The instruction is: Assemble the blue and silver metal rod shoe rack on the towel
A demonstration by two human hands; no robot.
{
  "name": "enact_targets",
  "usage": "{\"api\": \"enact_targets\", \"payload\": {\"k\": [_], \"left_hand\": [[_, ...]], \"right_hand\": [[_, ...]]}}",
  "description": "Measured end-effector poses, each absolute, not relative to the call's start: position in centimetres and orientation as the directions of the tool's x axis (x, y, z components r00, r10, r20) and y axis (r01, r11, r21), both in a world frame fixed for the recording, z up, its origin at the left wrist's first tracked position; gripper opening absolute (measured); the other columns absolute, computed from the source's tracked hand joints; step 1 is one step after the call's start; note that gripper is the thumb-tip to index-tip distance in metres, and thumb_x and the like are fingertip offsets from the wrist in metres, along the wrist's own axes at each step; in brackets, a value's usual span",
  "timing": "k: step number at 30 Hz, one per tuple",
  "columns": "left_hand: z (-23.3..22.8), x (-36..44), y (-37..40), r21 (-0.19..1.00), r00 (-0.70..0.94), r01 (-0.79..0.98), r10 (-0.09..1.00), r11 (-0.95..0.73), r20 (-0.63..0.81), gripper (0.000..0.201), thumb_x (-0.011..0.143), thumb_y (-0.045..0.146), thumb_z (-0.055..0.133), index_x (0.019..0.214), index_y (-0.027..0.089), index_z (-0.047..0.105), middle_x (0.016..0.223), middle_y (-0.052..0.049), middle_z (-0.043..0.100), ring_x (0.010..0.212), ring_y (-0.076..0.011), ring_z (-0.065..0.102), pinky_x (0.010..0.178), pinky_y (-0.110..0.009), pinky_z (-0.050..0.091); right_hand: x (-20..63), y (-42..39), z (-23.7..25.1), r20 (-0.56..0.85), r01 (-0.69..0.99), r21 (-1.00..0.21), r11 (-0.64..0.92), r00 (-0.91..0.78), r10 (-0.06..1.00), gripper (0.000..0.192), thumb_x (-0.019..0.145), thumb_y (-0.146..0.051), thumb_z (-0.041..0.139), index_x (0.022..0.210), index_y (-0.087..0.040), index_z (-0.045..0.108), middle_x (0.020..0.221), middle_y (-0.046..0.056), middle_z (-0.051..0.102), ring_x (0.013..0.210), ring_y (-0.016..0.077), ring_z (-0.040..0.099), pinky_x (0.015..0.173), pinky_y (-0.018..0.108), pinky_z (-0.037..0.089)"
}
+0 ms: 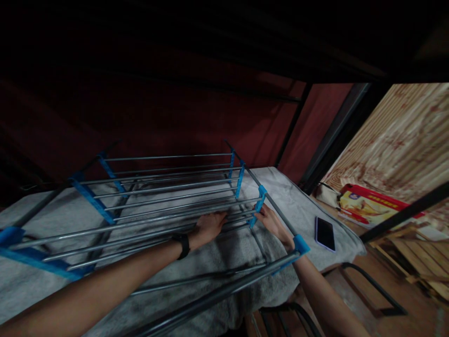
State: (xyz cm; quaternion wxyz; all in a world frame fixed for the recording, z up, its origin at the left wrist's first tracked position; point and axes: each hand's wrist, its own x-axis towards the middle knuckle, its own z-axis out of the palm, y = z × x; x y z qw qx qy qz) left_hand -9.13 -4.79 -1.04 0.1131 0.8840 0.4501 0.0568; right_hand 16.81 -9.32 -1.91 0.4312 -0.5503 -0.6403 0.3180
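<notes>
A rack of grey metal tubes and blue plastic brackets, looking like a shoe rack [168, 216], lies on a grey cloth-covered surface [284, 196]. My left hand [208, 226], with a black band on its wrist, reaches over the front rods. Its fingers are curled round a metal rod near the right end, their tips partly hidden. At that end, my right hand [269, 222] comes in beneath the side tube and pinches the blue plastic bracket [258, 206] where several rods meet it. Another blue bracket [300, 244] sits at the near right corner, above my right forearm.
A phone [325, 233] lies on the cloth to the right. Beyond it are a red and yellow box [372, 206] and wooden slats [421, 257]. A dark metal frame post [343, 135] rises at the right. Below the cloth's front edge is a dark curved bar [375, 285].
</notes>
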Motion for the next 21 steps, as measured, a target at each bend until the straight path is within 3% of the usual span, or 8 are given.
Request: {"api": "enact_targets", "payload": {"k": [7, 21], "left_hand": [[0.4, -9.0, -5.1, 0.235, 0.571, 0.800, 0.821, -0.552, -0.014, 0.036, 0.099, 0.036, 0.034, 0.118, 0.024, 0.063, 0.111, -0.008, 0.072, 0.097, -0.0281, 0.069, 0.080, -0.039, 0.053], [1.2, -9.0, -4.9, 0.246, 0.623, 0.758, 0.782, -0.604, 0.001, 0.040, 0.100, 0.037, 0.032, 0.121, 0.022, 0.062, 0.110, -0.011, 0.073, 0.095, -0.0305, 0.070, 0.079, -0.041, 0.053]], "right_hand": [[16.9, -9.2, -1.7, 0.249, 0.538, -0.816, 0.211, -0.001, 0.968, 0.028, 0.083, -0.026, 0.054, 0.110, -0.022, 0.058, 0.116, 0.006, 0.066, 0.104, 0.0249, 0.060, 0.096, 0.041, 0.046], [16.4, -9.7, -0.8, 0.231, 0.665, -0.729, 0.166, 0.010, 0.973, 0.019, 0.087, -0.025, 0.049, 0.102, -0.020, 0.059, 0.110, 0.007, 0.066, 0.099, 0.0240, 0.061, 0.093, 0.038, 0.044]]}}
